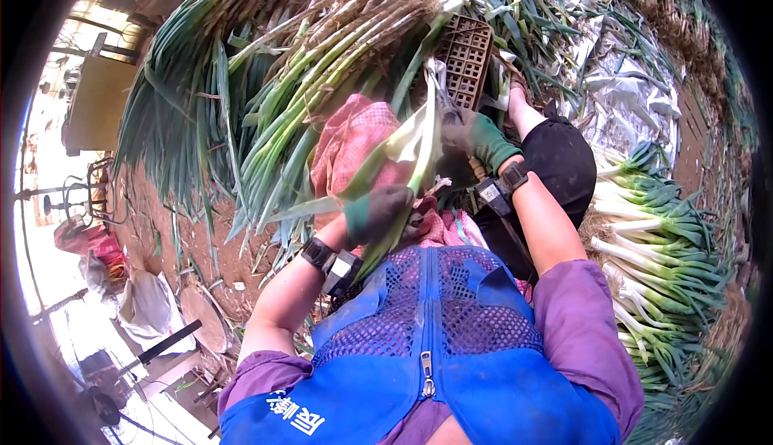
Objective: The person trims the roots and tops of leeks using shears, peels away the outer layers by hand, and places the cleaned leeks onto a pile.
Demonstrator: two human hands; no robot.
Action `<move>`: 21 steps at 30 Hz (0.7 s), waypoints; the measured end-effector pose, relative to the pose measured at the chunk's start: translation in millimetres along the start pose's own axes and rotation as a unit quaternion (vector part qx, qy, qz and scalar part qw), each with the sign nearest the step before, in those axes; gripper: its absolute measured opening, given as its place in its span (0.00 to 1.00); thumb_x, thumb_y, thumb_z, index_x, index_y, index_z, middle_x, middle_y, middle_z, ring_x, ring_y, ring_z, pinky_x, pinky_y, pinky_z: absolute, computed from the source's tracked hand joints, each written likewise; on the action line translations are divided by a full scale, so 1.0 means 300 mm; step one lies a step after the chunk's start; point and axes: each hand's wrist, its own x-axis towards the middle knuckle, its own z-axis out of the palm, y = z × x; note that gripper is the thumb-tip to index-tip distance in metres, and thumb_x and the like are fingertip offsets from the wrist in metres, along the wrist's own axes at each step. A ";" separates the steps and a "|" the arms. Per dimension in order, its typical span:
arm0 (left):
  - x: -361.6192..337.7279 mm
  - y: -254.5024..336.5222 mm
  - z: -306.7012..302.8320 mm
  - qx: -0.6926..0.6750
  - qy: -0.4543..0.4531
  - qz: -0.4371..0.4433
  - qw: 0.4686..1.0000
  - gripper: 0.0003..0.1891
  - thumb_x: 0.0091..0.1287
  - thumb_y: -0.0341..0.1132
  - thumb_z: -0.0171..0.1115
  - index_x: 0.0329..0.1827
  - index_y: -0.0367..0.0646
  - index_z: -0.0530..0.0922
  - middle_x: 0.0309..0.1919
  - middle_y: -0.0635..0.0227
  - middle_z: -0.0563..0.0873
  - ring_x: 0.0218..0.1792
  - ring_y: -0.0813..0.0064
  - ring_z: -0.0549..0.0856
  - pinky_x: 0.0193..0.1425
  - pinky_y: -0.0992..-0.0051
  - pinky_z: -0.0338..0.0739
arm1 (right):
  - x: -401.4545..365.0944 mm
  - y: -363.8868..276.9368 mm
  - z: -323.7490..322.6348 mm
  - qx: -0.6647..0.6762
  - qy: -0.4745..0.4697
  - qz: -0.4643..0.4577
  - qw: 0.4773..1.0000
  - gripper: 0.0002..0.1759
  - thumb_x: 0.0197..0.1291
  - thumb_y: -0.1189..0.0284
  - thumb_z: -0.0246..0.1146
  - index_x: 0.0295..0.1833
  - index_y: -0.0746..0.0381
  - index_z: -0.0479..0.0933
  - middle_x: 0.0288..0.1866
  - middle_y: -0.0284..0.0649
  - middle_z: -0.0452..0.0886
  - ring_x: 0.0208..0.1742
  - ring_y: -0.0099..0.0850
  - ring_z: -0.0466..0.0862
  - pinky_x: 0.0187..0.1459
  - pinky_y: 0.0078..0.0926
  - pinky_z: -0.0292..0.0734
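Both my hands wear dark green gloves and hold one green onion stalk [419, 143] in front of my blue mesh vest. My left hand [377, 213] grips the lower part of the stalk. Higher up, my right hand [469, 135] closes on the stalk, where pale outer leaves peel away. A pink checked cloth [352, 140] lies over my lap under the stalk. Each wrist carries a black strap with a small device.
A big heap of uncleaned green onions [274, 82] lies ahead and to the left. Cleaned white-stemmed onions [656, 244] are stacked at right. A brown plastic crate [467, 58] stands ahead, with torn leaves and silver sheeting [628, 91] beyond. Bare soil and tools lie at left.
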 end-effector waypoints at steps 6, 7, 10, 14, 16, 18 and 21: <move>-0.017 -0.034 -0.011 -0.242 -0.040 -0.140 0.959 0.16 0.83 0.44 0.48 0.51 0.40 0.78 0.41 0.70 0.83 0.41 0.75 0.85 0.51 0.73 0.81 | 0.057 0.082 0.000 -0.039 -0.013 0.022 0.999 0.32 0.53 0.52 0.66 0.54 0.68 0.82 0.40 0.57 0.88 0.42 0.47 0.88 0.48 0.40 0.82; -0.022 0.010 -0.014 -0.193 -0.069 -0.102 0.973 0.17 0.83 0.45 0.48 0.52 0.40 0.78 0.42 0.70 0.83 0.42 0.75 0.85 0.51 0.73 0.81 | 0.006 0.055 -0.006 -0.026 -0.034 0.031 0.999 0.32 0.53 0.52 0.66 0.54 0.68 0.82 0.40 0.57 0.87 0.42 0.47 0.88 0.48 0.40 0.82; -0.032 0.152 -0.073 -0.030 -0.115 -0.232 0.965 0.21 0.78 0.48 0.56 0.63 0.41 0.81 0.52 0.64 0.88 0.50 0.74 0.88 0.58 0.73 0.82 | -0.133 -0.034 -0.011 -0.051 -0.035 0.032 0.998 0.35 0.55 0.50 0.66 0.55 0.71 0.80 0.46 0.63 0.86 0.53 0.50 0.88 0.54 0.40 0.81; 0.010 0.255 -0.310 0.185 0.114 -0.149 0.965 0.23 0.72 0.48 0.66 0.64 0.46 0.83 0.50 0.62 0.91 0.47 0.75 0.88 0.55 0.71 0.82 | -0.174 0.136 -0.001 -0.018 -0.003 0.070 0.997 0.40 0.55 0.47 0.68 0.57 0.74 0.77 0.50 0.65 0.85 0.55 0.53 0.87 0.58 0.40 0.79; 0.088 0.104 -0.466 0.160 0.322 -0.100 0.928 0.23 0.69 0.42 0.68 0.65 0.43 0.80 0.48 0.60 0.91 0.47 0.68 0.89 0.56 0.68 0.82 | -0.233 0.130 0.023 -0.029 0.006 0.062 0.998 0.43 0.53 0.44 0.70 0.60 0.72 0.73 0.51 0.61 0.84 0.56 0.53 0.85 0.58 0.40 0.79; 0.144 0.000 -0.578 0.460 0.361 -0.205 0.785 0.26 0.63 0.48 0.68 0.63 0.51 0.78 0.59 0.55 0.84 0.61 0.52 0.82 0.62 0.55 0.79 | -0.293 0.100 0.049 -0.024 -0.047 0.041 0.998 0.46 0.52 0.43 0.70 0.63 0.70 0.70 0.53 0.61 0.84 0.57 0.54 0.84 0.58 0.41 0.78; 0.200 -0.120 -0.608 0.526 0.360 -0.267 0.723 0.24 0.61 0.47 0.70 0.61 0.55 0.80 0.60 0.57 0.84 0.62 0.52 0.80 0.62 0.54 0.78 | -0.335 0.080 0.102 -0.137 -0.084 0.062 0.985 0.60 0.52 0.43 0.70 0.78 0.72 0.54 0.65 0.65 0.77 0.66 0.55 0.80 0.66 0.40 0.73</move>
